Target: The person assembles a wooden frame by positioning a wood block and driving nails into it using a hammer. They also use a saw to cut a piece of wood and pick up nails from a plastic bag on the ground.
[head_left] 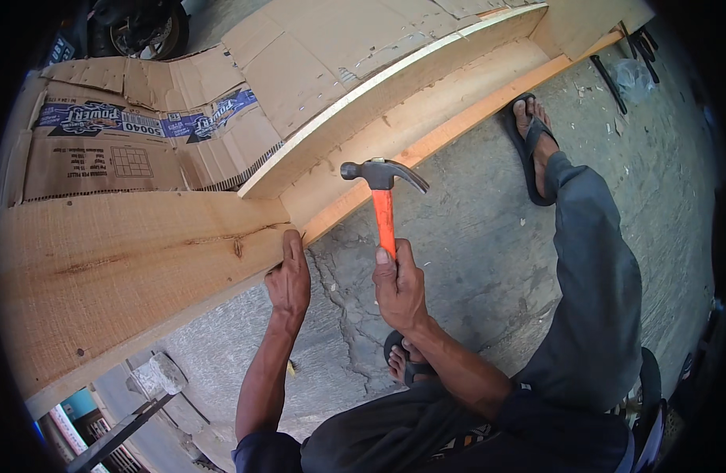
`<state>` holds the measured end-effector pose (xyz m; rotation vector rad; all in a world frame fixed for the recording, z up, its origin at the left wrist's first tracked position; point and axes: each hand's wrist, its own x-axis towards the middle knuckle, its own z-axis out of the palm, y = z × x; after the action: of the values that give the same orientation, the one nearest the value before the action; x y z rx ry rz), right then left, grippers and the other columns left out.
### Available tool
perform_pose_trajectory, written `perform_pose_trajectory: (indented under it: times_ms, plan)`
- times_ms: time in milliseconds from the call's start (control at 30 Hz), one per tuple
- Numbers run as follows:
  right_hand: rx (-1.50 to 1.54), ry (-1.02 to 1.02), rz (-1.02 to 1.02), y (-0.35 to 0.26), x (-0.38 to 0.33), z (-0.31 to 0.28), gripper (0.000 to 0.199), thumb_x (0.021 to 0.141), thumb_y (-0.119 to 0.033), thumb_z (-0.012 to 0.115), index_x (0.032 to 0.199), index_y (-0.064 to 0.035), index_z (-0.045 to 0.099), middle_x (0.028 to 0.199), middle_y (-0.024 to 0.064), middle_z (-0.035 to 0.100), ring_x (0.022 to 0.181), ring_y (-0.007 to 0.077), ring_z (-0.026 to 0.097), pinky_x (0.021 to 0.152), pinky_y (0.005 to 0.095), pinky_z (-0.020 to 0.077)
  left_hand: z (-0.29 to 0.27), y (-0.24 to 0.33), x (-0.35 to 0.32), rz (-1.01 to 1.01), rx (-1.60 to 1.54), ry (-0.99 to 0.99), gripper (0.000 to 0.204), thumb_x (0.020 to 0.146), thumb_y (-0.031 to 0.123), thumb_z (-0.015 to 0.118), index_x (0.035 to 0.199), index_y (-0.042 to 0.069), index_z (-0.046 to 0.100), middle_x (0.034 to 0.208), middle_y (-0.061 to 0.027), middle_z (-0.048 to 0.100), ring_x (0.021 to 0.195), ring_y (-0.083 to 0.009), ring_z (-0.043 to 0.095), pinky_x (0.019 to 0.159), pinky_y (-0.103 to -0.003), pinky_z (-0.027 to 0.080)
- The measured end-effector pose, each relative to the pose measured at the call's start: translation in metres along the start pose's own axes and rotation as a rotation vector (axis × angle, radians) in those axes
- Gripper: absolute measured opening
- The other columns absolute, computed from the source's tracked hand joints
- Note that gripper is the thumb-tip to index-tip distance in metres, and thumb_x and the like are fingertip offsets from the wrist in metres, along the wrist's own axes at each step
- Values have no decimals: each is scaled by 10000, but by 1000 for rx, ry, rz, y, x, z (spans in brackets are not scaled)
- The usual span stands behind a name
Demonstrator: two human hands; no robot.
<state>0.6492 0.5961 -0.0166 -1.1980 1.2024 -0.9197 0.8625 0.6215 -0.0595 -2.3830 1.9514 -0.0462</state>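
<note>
A claw hammer (383,201) with a dark steel head and an orange handle is gripped low on the handle by my right hand (400,288). Its head is raised in front of the narrow light-wood strip (450,132) that edges a long wooden frame. My left hand (290,274) is closed at the corner where that strip meets a wide wooden board (126,268). Its fingertips press together against the wood, and a small dark sliver shows beside them, too small to name. A knot and a dark grain line mark the board near my left hand.
Flattened cardboard (292,79) lies behind the frame. My sandalled feet rest on the cracked concrete floor (489,260). Dark tools (609,83) and a clear plastic bag (634,80) lie at the far right. A motorcycle wheel (146,35) stands at the far left.
</note>
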Motion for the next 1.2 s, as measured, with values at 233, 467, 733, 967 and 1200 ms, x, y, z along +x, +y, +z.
perform_pose_trajectory:
  times_ms: [233,467,733,967,1200]
  plan:
    - [-48,-75,4,16,-4,15,271,1075,-311,459,1093,-42,486,601,144,503,507,301,572,509,414,429,5,-2,4,6,70,68,486,868,18,566,1348,61,509,1418,-36,568,819,-249,741,641,-360,614]
    - [-56,-17,-12,2,-6,21,244,1064,-293,478,1102,-53,464,579,204,555,571,448,624,504,482,441,24,-12,6,-16,-31,204,427,899,134,677,1278,122,482,976,-126,743,773,-326,737,623,-455,585]
    - [-242,-190,9,5,-4,11,204,1043,-217,497,1086,-51,387,627,260,595,631,520,613,521,568,434,29,-14,4,-92,-64,103,392,895,146,686,1233,121,489,920,-147,745,754,-326,735,608,-450,571]
    - [-414,-336,166,28,-12,25,208,1054,-249,484,1092,-55,418,642,245,592,638,502,625,524,548,433,26,-6,6,-56,-54,163,414,880,137,700,1234,115,488,932,-155,746,750,-331,736,599,-449,576]
    - [-25,131,-75,12,-5,23,207,1056,-266,485,1101,-80,407,632,257,579,653,519,610,532,535,436,20,-5,7,-31,-60,208,425,868,138,715,1228,113,490,896,-139,746,733,-330,732,576,-441,572]
